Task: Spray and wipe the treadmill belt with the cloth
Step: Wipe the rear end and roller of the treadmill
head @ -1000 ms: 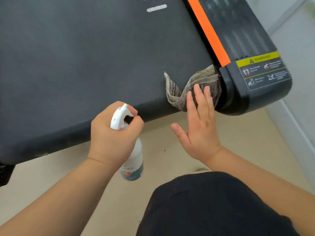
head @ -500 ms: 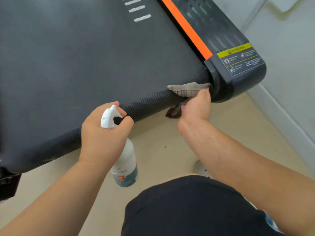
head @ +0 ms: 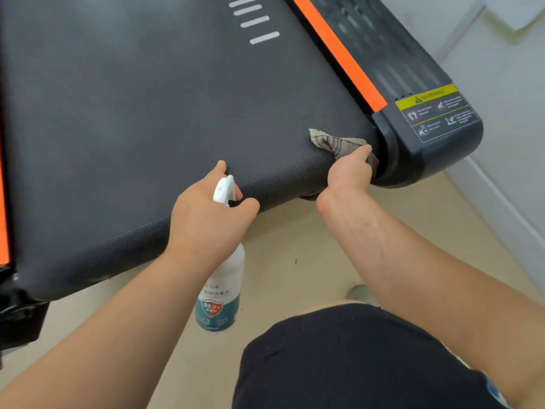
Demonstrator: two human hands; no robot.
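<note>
1. Treadmill belt [head: 147,113]: dark grey, fine dotted texture, most visible along the rounded near edge. Fills the upper-left of the view. White dashes [head: 254,22] printed in a row near the top.
2. Cloth [head: 333,142]: grey-beige, striped weave, crumpled. Pos.: on the belt's near-right corner, draped over the rounded edge, just beside the end cap [head: 413,160]. One pointed corner lies flat on the belt top; a small part shows below the edge, under the wrist.
3. R hand [head: 349,172]: curled over the belt edge w/ cloth clamped beneath it. One digit presses the cloth from the top; remaining fingers go under the edge, hidden.
4. L hand [head: 206,219]: wrapped round the neck of the spray bottle [head: 222,293]. One fingertip extends up over the belt edge; contact w/ belt cannot be told.
5. Spray bottle: white body, teal lower label w/ shield marked "99.9", white trigger head above the fist. Hangs upright below the belt edge, over the floor [head: 295,240].
6. Hands: apart, both along the near belt edge.
7. Side rail [head: 392,54]: black, orange stripe [head: 339,51] on its inner side; yellow warning label [head: 436,112] on the end cap.
8. Floor: beige, a few dark specks.
</note>
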